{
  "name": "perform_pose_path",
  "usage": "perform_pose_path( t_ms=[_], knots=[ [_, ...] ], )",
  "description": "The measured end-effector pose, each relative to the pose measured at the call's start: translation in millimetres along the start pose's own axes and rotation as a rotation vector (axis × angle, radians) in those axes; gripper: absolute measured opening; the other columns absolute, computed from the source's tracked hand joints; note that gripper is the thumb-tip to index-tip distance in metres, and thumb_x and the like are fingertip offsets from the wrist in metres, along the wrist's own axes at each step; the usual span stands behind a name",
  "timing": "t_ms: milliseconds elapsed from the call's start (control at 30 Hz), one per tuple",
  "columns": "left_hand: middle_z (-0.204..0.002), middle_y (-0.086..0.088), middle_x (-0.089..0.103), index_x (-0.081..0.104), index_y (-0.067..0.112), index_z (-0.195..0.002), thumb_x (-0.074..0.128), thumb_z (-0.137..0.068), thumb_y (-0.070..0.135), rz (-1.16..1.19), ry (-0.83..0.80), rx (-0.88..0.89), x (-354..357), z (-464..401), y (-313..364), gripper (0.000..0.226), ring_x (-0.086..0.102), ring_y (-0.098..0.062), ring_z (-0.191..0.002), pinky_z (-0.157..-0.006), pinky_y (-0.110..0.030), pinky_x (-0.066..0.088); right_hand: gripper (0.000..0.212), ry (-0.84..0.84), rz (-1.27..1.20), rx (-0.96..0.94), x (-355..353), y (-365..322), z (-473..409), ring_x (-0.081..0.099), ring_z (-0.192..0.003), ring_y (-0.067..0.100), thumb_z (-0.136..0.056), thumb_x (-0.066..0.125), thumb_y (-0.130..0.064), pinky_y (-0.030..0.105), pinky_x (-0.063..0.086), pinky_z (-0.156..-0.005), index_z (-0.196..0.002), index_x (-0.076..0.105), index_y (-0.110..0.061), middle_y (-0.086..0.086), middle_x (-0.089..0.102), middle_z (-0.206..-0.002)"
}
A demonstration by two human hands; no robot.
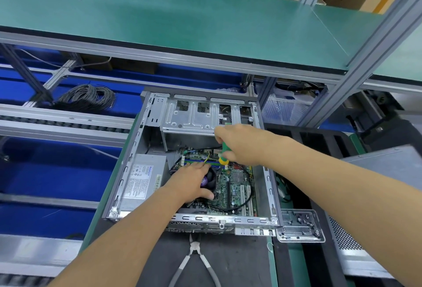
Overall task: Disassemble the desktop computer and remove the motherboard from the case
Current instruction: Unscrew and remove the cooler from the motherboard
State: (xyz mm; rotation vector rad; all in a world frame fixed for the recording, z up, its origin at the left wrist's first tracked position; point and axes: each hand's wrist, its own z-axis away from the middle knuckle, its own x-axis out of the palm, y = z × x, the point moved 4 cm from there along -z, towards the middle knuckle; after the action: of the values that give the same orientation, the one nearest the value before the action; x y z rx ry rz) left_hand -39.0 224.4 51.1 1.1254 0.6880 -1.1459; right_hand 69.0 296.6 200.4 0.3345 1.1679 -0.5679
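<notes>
An open silver computer case point(127, 172) lies flat on the bench. Inside, the green motherboard point(237, 186) fills the right half, and a grey power supply point(142, 179) sits at the left. My left hand point(193, 184) rests on the black CPU fan point(211, 181), fingers spread over it. My right hand point(239, 144) grips a screwdriver with a green and yellow handle point(225, 154), held upright over the board's far end near the memory slots. The screwdriver's tip is hidden. A silver drive cage point(191, 117) spans the case's far side.
Grey-handled pliers point(194, 261) lie on the dark mat in front of the case. A loose metal bracket point(300, 226) sits at the case's near right corner, beside a perforated case panel point(356, 236). A green shelf point(182, 24) overhangs the far side. Coiled cables point(86, 97) lie at far left.
</notes>
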Motion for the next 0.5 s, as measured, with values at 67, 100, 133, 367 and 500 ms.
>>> perform_pose_path(
  t_ms=[67,100,133,367,500],
  knots=[
    [-0.157,-0.007,0.029,0.023,0.015,-0.153,0.069,-0.077,0.06,-0.001,-0.001,-0.003,0,0,0,0.1,0.03,-0.025,-0.141,-0.114,-0.037,0.026,0.029,-0.063,-0.11,-0.016,1,3,1,0.048,-0.096,0.024,-0.091,0.062,-0.028,0.039,0.043,-0.08,-0.111,0.042,-0.021,0.004,0.048,-0.115],
    [-0.156,-0.007,0.031,0.024,0.015,-0.153,0.069,-0.077,0.06,-0.001,0.001,-0.004,0,0,0,0.099,0.031,-0.025,-0.14,-0.113,-0.037,0.027,0.034,-0.078,-0.14,0.014,1,4,1,0.049,-0.098,0.025,-0.09,0.064,-0.033,0.039,0.044,-0.079,-0.113,0.042,-0.021,0.004,0.048,-0.115],
    [-0.155,-0.006,0.033,0.026,0.015,-0.152,0.069,-0.077,0.06,-0.002,0.004,-0.004,0,0,0,0.098,0.033,-0.025,-0.139,-0.112,-0.036,0.028,0.042,-0.089,-0.124,0.066,1,6,2,0.051,-0.098,0.027,-0.089,0.064,-0.044,0.038,0.044,-0.076,-0.115,0.043,-0.019,0.005,0.049,-0.114],
    [-0.156,-0.005,0.031,0.023,0.015,-0.153,0.069,-0.078,0.06,-0.008,0.006,-0.001,0,1,0,0.099,0.031,-0.024,-0.14,-0.113,-0.036,0.026,0.036,0.039,0.212,-0.018,1,2,3,0.056,-0.084,0.03,-0.099,0.046,-0.047,0.036,0.046,-0.067,-0.105,0.048,-0.012,0.007,0.055,-0.086],
    [-0.153,-0.006,0.035,0.023,0.015,-0.153,0.069,-0.077,0.06,-0.006,0.006,0.002,-1,0,1,0.099,0.034,-0.024,-0.138,-0.111,-0.036,0.029,0.03,0.026,-0.044,-0.133,0,-3,2,0.052,-0.098,0.023,-0.09,0.066,-0.035,0.038,0.046,-0.084,-0.108,0.05,-0.018,0.002,0.055,-0.109]
  ],
)
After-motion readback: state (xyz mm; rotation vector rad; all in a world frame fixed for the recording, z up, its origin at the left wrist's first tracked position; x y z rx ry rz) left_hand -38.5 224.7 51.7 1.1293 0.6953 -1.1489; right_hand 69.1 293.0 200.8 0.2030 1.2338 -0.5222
